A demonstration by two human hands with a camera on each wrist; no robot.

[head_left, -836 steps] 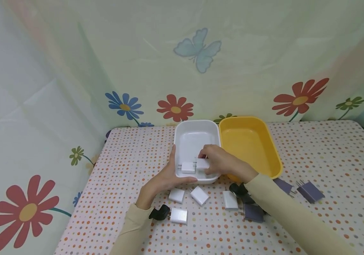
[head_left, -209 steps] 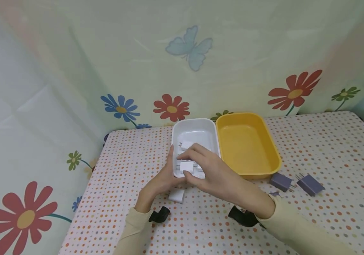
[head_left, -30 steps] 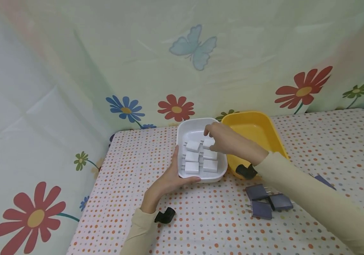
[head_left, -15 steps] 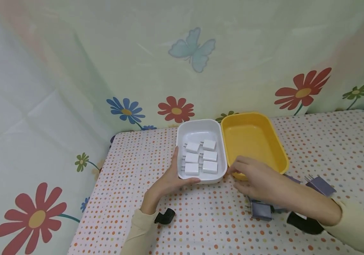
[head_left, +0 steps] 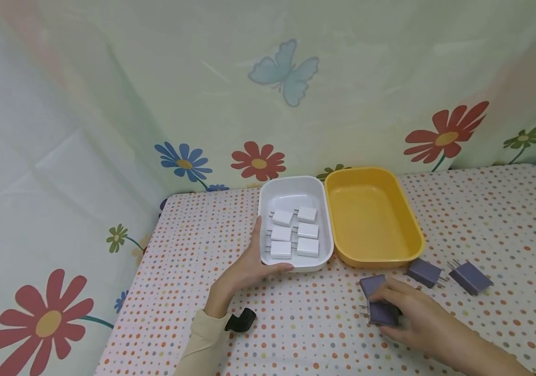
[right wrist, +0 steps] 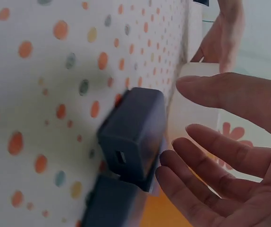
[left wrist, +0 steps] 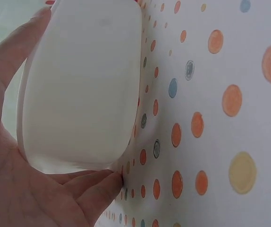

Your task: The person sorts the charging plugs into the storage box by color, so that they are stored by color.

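My left hand (head_left: 244, 266) holds the near left corner of a white tray (head_left: 288, 200), thumb along its front and fingers along its side. The left wrist view shows that hand against the outer wall of the tray (left wrist: 83, 90). Several white plug-in chargers (head_left: 307, 231) lie in it in two columns. On the table, my right hand (head_left: 423, 318) reaches over a purple charger (head_left: 383, 314). Its fingers are parted around a dark charger (right wrist: 138, 123) in the right wrist view, with a gap on the thumb side. Another purple charger (head_left: 372, 284) lies just behind.
A yellow tray (head_left: 373, 222) with nothing in it stands right against the white one. Two more purple chargers, one by its near corner (head_left: 425, 273) and one farther right (head_left: 471, 278), lie on the dotted tablecloth (head_left: 314, 334). A flowered curtain (head_left: 192, 94) hangs behind.
My right hand has left the last white charger in the white tray and come down right and nearer, to the purple chargers. The left hand stays on the white tray.
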